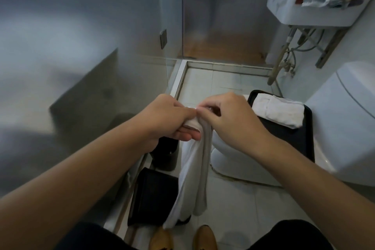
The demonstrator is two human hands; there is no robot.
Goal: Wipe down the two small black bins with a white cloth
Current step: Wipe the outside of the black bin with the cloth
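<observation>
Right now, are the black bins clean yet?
Not yet. Both hands, left hand and right hand, grip the top of the white cloth, which hangs down. It is not wiping either the near bin or the far bin, so both are left.

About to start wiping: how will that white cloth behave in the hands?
Probably floppy: the white cloth hangs in long limp folds from where the left hand and right hand pinch its top. Likely light, since fingers alone carry it. It may need bunching before it wipes firmly.
</observation>
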